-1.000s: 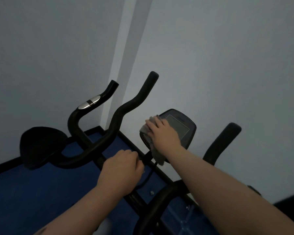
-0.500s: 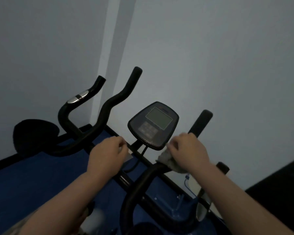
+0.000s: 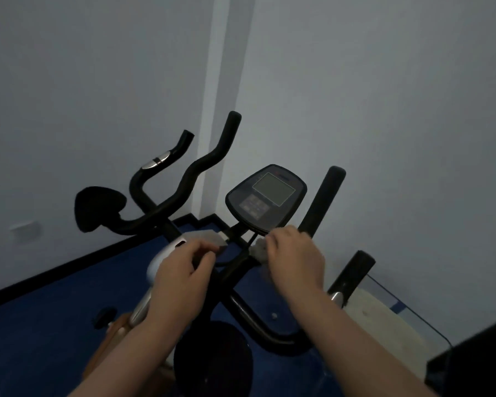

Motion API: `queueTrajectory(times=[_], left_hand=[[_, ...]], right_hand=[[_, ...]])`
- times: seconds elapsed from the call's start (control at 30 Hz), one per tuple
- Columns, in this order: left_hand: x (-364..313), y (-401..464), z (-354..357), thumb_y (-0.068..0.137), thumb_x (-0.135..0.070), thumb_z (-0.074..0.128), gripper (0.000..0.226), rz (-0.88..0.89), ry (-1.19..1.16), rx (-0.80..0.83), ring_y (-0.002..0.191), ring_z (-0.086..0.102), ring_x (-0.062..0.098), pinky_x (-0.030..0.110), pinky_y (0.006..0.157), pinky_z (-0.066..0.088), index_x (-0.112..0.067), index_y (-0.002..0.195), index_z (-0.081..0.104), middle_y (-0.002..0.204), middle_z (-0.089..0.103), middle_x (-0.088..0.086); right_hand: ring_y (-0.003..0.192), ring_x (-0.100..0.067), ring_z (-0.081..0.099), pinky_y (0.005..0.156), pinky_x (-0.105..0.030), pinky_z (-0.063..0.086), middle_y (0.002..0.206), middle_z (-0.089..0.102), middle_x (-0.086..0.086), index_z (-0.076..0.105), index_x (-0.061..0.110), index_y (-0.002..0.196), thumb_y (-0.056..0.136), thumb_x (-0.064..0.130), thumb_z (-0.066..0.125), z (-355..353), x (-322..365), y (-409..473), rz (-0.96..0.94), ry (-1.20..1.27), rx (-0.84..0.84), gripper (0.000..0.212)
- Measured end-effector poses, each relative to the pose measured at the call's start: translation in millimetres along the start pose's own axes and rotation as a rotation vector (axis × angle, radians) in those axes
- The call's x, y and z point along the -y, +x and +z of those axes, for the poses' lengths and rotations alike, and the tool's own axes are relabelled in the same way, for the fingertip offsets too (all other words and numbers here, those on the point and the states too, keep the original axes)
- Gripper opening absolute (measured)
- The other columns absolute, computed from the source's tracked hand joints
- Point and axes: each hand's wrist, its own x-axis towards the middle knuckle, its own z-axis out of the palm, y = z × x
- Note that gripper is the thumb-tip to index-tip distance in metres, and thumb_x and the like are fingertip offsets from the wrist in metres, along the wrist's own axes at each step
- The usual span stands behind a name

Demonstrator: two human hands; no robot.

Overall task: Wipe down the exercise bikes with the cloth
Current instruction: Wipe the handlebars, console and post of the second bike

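A black exercise bike stands before me, its console (image 3: 267, 197) with a grey screen tilted up. My right hand (image 3: 294, 260) grips a pale crumpled cloth (image 3: 259, 250) and presses it on the black handlebar (image 3: 321, 199) just below the console. My left hand (image 3: 185, 272) curls around the handlebar stem area left of centre; what its fingers hold is hidden by the hand. The bike's black saddle (image 3: 214, 359) sits below my arms.
A second bike's curved black handlebars (image 3: 189, 173) and saddle (image 3: 98, 207) stand at the left near the corner. White walls close in behind. Blue floor (image 3: 40, 325) with a black skirting runs left. A pale glass-topped surface (image 3: 384, 319) lies at the right.
My right hand left the console with the cloth and came down to the handlebar below it. The view pulled back, showing the saddle and more floor. My left hand stayed near the stem.
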Motion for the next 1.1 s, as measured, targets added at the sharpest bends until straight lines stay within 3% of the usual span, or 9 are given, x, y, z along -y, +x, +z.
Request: queueTrajectory(times=[0.17, 0.3, 0.37, 0.47, 0.57, 0.73, 0.9, 1.03, 1.1], left_hand=[[-9, -30, 6, 0.093, -0.028, 0.055, 0.013, -0.030, 0.233, 0.093, 0.085, 0.058, -0.007, 0.016, 0.069, 0.043, -0.039, 0.093, 0.062, 0.091, 0.063, -0.020], [-3, -65, 17, 0.094, -0.031, 0.050, 0.018, -0.041, 0.394, -0.032, 0.097, 0.052, -0.001, 0.027, 0.082, 0.046, -0.038, 0.110, 0.055, 0.105, 0.056, -0.020], [1, -76, 26, 0.095, -0.031, 0.047, 0.023, -0.028, 0.445, -0.132, 0.098, 0.052, 0.004, 0.032, 0.085, 0.048, -0.034, 0.117, 0.052, 0.107, 0.056, -0.017], [6, -80, 33, 0.095, -0.024, 0.047, 0.020, 0.026, 0.497, -0.262, 0.087, 0.057, 0.010, 0.037, 0.076, 0.051, -0.025, 0.112, 0.058, 0.098, 0.060, -0.009], [9, -81, 37, 0.093, -0.027, 0.039, 0.024, 0.121, 0.582, -0.327, 0.076, 0.058, 0.011, 0.033, 0.062, 0.051, -0.022, 0.100, 0.062, 0.088, 0.063, -0.007], [19, -81, 37, 0.093, -0.030, 0.036, 0.021, 0.171, 0.622, -0.362, 0.073, 0.051, 0.005, 0.018, 0.063, 0.036, -0.027, 0.095, 0.058, 0.085, 0.058, -0.013], [20, -80, 38, 0.094, -0.032, 0.035, 0.023, 0.149, 0.634, -0.376, 0.075, 0.048, 0.004, 0.017, 0.064, 0.032, -0.028, 0.092, 0.057, 0.084, 0.056, -0.013], [20, -80, 38, 0.094, -0.033, 0.033, 0.027, 0.159, 0.619, -0.389, 0.077, 0.049, 0.005, 0.018, 0.063, 0.030, -0.025, 0.093, 0.059, 0.086, 0.058, -0.012], [21, -82, 38, 0.094, -0.033, 0.033, 0.028, 0.161, 0.605, -0.389, 0.075, 0.044, 0.001, 0.012, 0.060, 0.027, -0.025, 0.093, 0.059, 0.086, 0.058, -0.012]], right_hand=[[0.096, -0.008, 0.055, 0.075, -0.029, 0.050, 0.114, 0.055, 0.013, 0.066, 0.027, 0.112, 0.098, 0.033, 0.049, 9, 25, -34, -0.304, 0.363, 0.098, 0.022], [0.080, 0.002, 0.053, 0.066, -0.012, 0.039, 0.092, 0.058, 0.017, 0.065, 0.029, 0.093, 0.098, 0.032, 0.051, -7, -14, -30, -0.162, 0.574, 0.022, 0.015], [0.078, 0.000, 0.053, 0.062, -0.018, 0.038, 0.088, 0.058, 0.013, 0.062, 0.027, 0.090, 0.100, 0.034, 0.045, -5, -20, -36, -0.093, 0.530, 0.131, 0.021], [0.094, -0.014, 0.053, 0.070, -0.028, 0.031, 0.094, 0.051, 0.008, 0.058, 0.021, 0.102, 0.104, 0.032, 0.032, 16, -5, -63, -0.179, 0.372, 0.410, 0.028], [0.102, -0.020, 0.047, 0.075, -0.031, 0.026, 0.106, 0.054, 0.002, 0.055, 0.019, 0.108, 0.105, 0.030, 0.025, 31, 6, -69, -0.273, 0.232, 0.337, 0.032], [0.103, -0.026, 0.055, 0.078, -0.032, 0.038, 0.110, 0.060, -0.010, 0.056, 0.009, 0.110, 0.106, 0.033, 0.024, 30, 9, -48, -0.197, 0.446, 0.588, 0.040], [0.084, -0.017, 0.049, 0.067, -0.031, 0.031, 0.115, 0.051, -0.005, 0.039, 0.020, 0.128, 0.104, 0.045, 0.026, 29, -21, -79, -0.454, 0.139, 0.464, 0.037], [0.103, -0.029, 0.055, 0.074, -0.032, 0.032, 0.121, 0.052, -0.013, 0.044, 0.013, 0.123, 0.105, 0.039, 0.027, 34, 3, -56, -0.405, 0.248, 0.537, 0.036], [0.102, -0.029, 0.055, 0.072, -0.032, 0.033, 0.122, 0.051, -0.013, 0.044, 0.012, 0.125, 0.105, 0.038, 0.028, 35, 4, -60, -0.423, 0.230, 0.452, 0.036]])
